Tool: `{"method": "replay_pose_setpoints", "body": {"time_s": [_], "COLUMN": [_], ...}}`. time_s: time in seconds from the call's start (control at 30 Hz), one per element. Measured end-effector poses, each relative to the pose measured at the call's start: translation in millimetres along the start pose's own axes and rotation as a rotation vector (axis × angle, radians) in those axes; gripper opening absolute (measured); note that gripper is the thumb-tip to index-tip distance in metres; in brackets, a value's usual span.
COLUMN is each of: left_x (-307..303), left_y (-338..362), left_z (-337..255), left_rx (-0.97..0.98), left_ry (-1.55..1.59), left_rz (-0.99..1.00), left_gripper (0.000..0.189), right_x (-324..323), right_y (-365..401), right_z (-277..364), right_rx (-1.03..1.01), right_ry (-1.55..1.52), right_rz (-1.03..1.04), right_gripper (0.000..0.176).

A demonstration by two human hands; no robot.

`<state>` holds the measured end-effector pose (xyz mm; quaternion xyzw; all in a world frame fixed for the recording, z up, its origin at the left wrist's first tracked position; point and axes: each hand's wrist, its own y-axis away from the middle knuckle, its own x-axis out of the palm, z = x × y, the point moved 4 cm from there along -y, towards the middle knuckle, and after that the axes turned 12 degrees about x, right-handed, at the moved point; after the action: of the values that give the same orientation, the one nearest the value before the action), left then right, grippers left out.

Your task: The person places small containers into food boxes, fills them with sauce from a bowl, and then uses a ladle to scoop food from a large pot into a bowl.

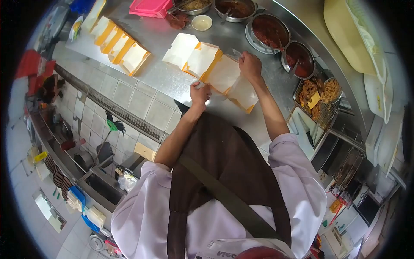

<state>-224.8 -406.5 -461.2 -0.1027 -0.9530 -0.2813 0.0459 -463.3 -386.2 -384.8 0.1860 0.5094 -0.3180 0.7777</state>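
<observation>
Open paper food boxes, white inside with orange-yellow edges, stand in a row on the steel counter in front of me. My right hand is closed at the far side of a nearer box, pinching a thin translucent sheet. My left hand is closed at the near side of the same row, fingers curled; a whitish bit shows by the thumb, too small to name. Farther along the row is another open box, its white lid raised.
A second row of open boxes stands at the left of the counter. Along the back are a pink container, a small bowl and pans of red sauce. Fried food and a knife lie at right.
</observation>
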Motion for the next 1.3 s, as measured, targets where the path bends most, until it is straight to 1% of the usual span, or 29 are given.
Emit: {"method": "replay_pose_setpoints", "body": {"time_s": [0.03, 0.07, 0.1, 0.13, 0.17, 0.2, 0.23, 0.27, 0.33, 0.37, 0.4, 0.43, 0.47, 0.5, 0.53, 0.57, 0.6, 0.63, 0.7, 0.73, 0.8, 0.83, 0.9, 0.97, 1.03, 1.07, 1.13, 1.3], "left_x": [0.3, 0.4, 0.5, 1.1, 0.5, -0.9, -0.5, 0.5, 2.5, 3.2, 4.5, 8.1, 10.1, 10.8, 10.7, 12.7, 15.2, 15.5, 17.6, 19.3, 21.5, 21.5, 24.1, 25.6, 28.6, 29.2, 31.3, 28.1], "left_y": [-1.0, -2.3, -4.1, -7.6, -11.8, -14.8, -16.6, -18.4, -20.3, -21.8, -22.8, -15.6, -7.5, -1.4, -1.3, -0.8, -0.3, -1.0, -2.5, -1.2, 1.3, -1.2, -8.6, -13.9, -12.4, -11.2, -11.5, -21.7], "left_z": [3.1, 4.4, 6.0, 11.5, 14.5, 16.8, 18.8, 19.8, 22.4, 22.7, 22.8, 10.4, 1.2, -2.9, 0.1, 2.7, 2.9, 2.9, 0.0, -4.3, -6.1, -3.7, -1.6, -0.1, -3.3, -5.4, -4.5, 9.0], "left_rx": [-0.002, 0.050, 0.102, 0.102, 0.158, 0.213, 0.209, 0.232, 0.255, 0.268, 0.281, 0.281, 0.199, 0.117, 0.117, 0.128, 0.139, 0.137, 0.058, 0.057, -0.056, -0.057, -0.044, -0.049, -0.051, -0.033, -0.016, -0.002], "left_ry": [0.004, 0.009, 0.016, 0.021, -0.005, -0.034, -0.034, 0.003, 0.045, 0.042, 0.039, 0.044, -0.019, -0.083, -0.082, -0.074, -0.066, -0.066, -0.175, -0.173, -0.207, -0.206, -0.248, -0.276, -0.303, -0.319, -0.341, -0.280], "left_rz": [-0.003, -0.038, -0.075, -0.080, -0.120, -0.158, -0.160, -0.172, -0.178, -0.174, -0.171, -0.172, -0.173, -0.174, -0.176, -0.115, -0.053, -0.053, -0.039, -0.038, -0.018, -0.017, 0.037, 0.040, 0.042, 0.027, 0.023, 0.049], "left_gripper": [0.057, 0.053, 0.049, 0.049, 0.046, 0.042, 0.042, 0.041, 0.040, 0.042, 0.044, 0.044, 0.046, 0.048, 0.048, 0.051, 0.053, 0.053, 0.056, 0.056, 0.058, 0.058, 0.058, 0.057, 0.057, 0.056, 0.054, 0.050], "right_x": [-4.4, -6.4, -20.3, -29.1, -27.1, -13.9, 0.9, 6.1, 27.9, 31.0, 33.2, 33.3, 33.0, 32.5, 32.8, 35.5, 37.9, 40.4, 40.5, 39.4, 40.2, 40.7, 41.4, 41.7, 34.5, 35.5, 38.7, 48.5], "right_y": [2.5, 4.2, 10.0, 19.1, 25.7, 33.2, 43.0, 51.3, 67.6, 70.3, 71.3, 71.0, 70.3, 69.6, 68.8, 68.1, 66.5, 66.1, 66.0, 66.2, 65.9, 65.6, 62.2, 59.5, 54.7, 54.7, 50.6, 46.7], "right_z": [4.6, 8.1, 23.2, 36.4, 43.2, 50.9, 55.9, 59.3, 61.9, 62.0, 61.4, 61.1, 61.2, 61.4, 61.6, 59.7, 57.7, 55.0, 53.2, 53.3, 55.1, 55.3, 55.3, 54.1, 59.9, 59.9, 54.0, 52.7], "right_rx": [-0.021, -0.026, -0.184, -0.343, -0.350, -0.397, -0.436, -0.436, -0.486, -0.486, -0.447, -0.409, -0.411, -0.388, -0.364, -0.364, -0.368, -0.371, -0.350, -0.330, -0.316, -0.304, -0.302, -0.296, -0.337, -0.331, -0.269, -0.182], "right_ry": [0.001, 0.005, -0.023, -0.054, -0.055, -0.010, 0.036, 0.038, 0.222, 0.227, 0.212, 0.195, 0.198, 0.202, 0.205, 0.205, 0.228, 0.253, 0.276, 0.298, 0.295, 0.289, 0.268, 0.246, 0.257, 0.254, 0.238, 0.183], "right_rz": [-0.076, -0.074, -0.225, -0.375, -0.371, -0.134, 0.104, 0.107, 0.377, 0.375, 0.383, 0.393, 0.394, 0.432, 0.468, 0.469, 0.473, 0.477, 0.511, 0.545, 0.550, 0.554, 0.523, 0.494, 0.445, 0.446, 0.376, 0.300], "right_gripper": [0.013, 0.013, 0.012, 0.012, 0.012, 0.011, 0.012, 0.012, 0.014, 0.014, 0.018, 0.022, 0.022, 0.028, 0.035, 0.035, 0.040, 0.046, 0.047, 0.049, 0.050, 0.052, 0.052, 0.053, 0.044, 0.044, 0.036, 0.031]}}
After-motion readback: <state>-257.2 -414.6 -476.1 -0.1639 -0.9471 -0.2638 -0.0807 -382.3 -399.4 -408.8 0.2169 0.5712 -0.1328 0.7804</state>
